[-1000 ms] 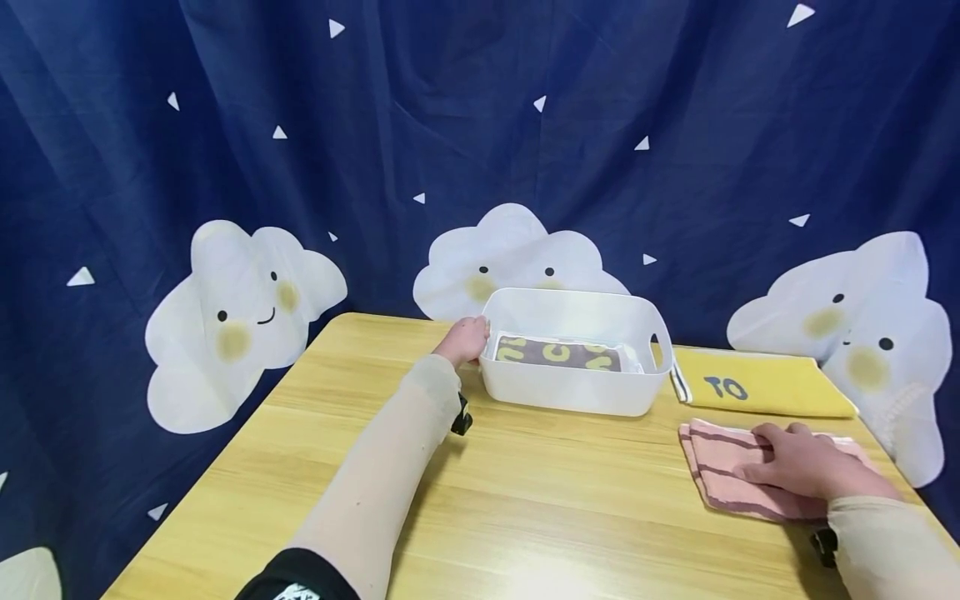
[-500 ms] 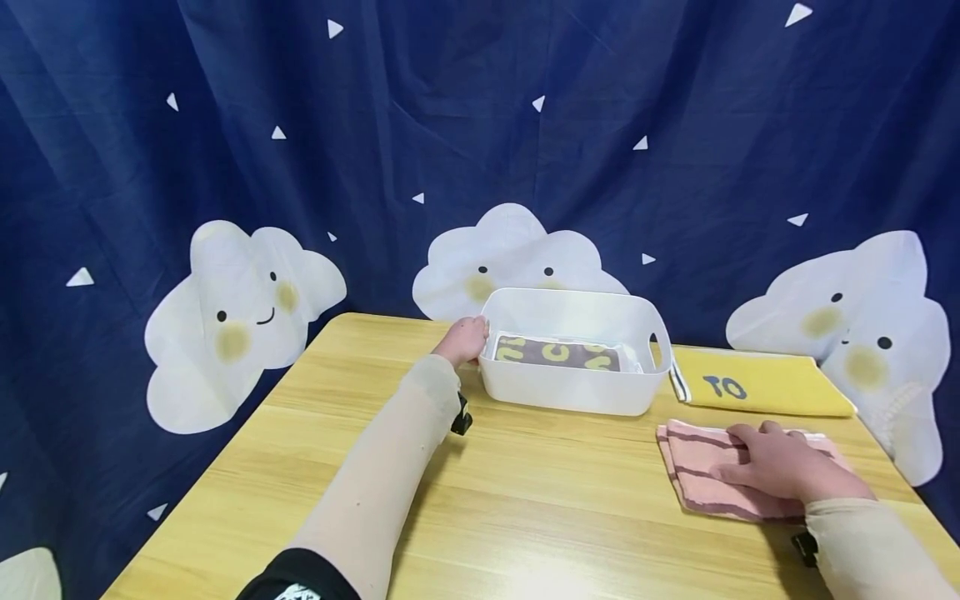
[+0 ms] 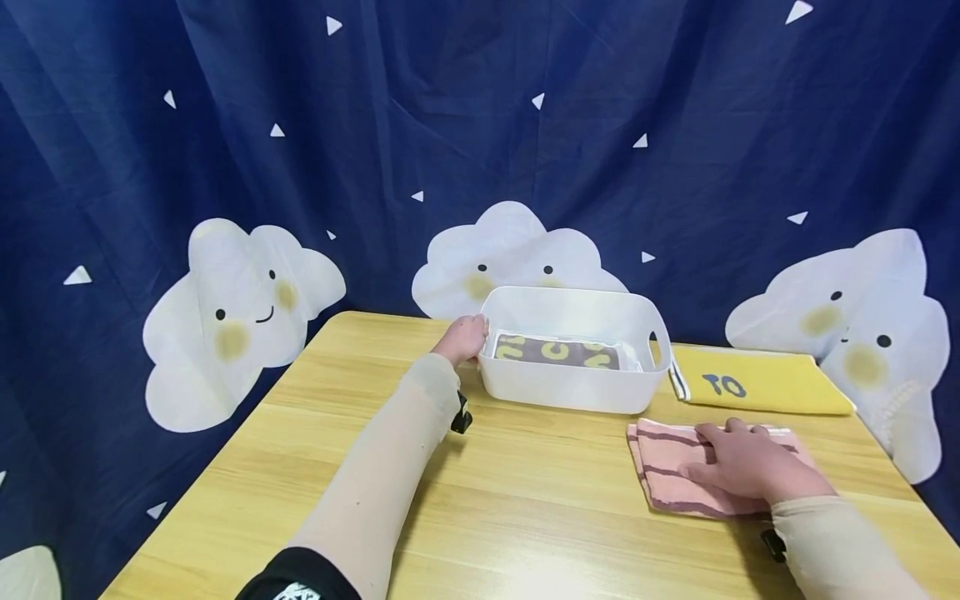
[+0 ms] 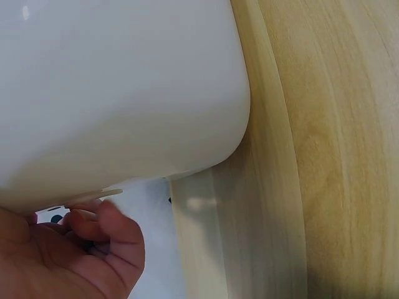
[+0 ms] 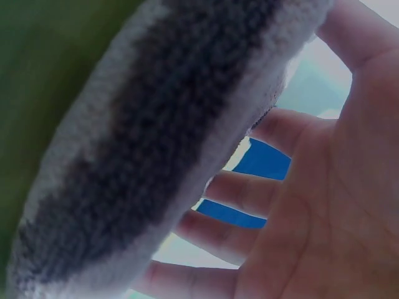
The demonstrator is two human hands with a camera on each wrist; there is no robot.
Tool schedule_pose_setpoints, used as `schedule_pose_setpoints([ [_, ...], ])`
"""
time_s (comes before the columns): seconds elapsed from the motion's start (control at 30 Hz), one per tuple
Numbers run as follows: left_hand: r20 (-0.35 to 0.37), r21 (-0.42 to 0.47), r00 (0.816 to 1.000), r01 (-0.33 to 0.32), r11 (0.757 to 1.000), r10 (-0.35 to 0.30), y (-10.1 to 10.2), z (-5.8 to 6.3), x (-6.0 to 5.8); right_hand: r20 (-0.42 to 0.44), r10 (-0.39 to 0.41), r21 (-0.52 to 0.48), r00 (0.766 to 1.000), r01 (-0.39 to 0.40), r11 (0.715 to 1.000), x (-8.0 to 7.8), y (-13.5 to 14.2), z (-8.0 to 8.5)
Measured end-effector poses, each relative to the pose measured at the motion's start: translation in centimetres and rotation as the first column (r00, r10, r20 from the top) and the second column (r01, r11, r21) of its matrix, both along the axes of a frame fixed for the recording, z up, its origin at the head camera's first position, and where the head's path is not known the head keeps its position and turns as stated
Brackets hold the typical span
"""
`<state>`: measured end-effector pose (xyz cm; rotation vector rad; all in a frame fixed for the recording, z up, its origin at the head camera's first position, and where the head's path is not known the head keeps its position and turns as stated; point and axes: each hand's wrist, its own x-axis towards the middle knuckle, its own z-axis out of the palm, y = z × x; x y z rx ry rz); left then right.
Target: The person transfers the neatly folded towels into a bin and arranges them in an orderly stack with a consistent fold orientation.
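Observation:
My left hand (image 3: pixel 461 337) grips the left end of a white plastic storage bin (image 3: pixel 566 390). In the left wrist view its fingers (image 4: pixel 121 233) curl at the handle opening, just under the bin's wall (image 4: pixel 137 93). Inside the bin lies a folded brown towel (image 3: pixel 581 354) with yellow shapes. On the right, my right hand (image 3: pixel 753 462) rests on a folded pink towel (image 3: pixel 660 467) with dark stripes. The right wrist view has its spread, fairly straight fingers (image 5: pixel 243 193) against the upper side of this towel (image 5: pixel 156 124), the palm raised off it.
A folded yellow towel (image 3: pixel 780 383) with blue letters lies right of the bin, behind the pink one. Everything stands on a light wooden table (image 3: pixel 525 500). Behind its far edge hangs a dark blue curtain (image 3: pixel 465 125) with cloud prints.
My right hand and the pink towel under it have slid left across the table, closer to the bin's front. The left hand and the bin have stayed in place.

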<state>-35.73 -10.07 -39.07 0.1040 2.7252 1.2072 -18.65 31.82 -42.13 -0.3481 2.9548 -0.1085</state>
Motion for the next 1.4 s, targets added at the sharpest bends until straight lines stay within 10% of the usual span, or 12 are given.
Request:
schedule_pose_setpoints([
  [1.4, 0.054, 0.024, 0.998, -0.041, 0.999, 0.039, 0.0, -0.4, -0.5, -0.126, 0.198, 0.099, 0.972, -0.186, 0.977, 1.2, -19.5, 0.1],
])
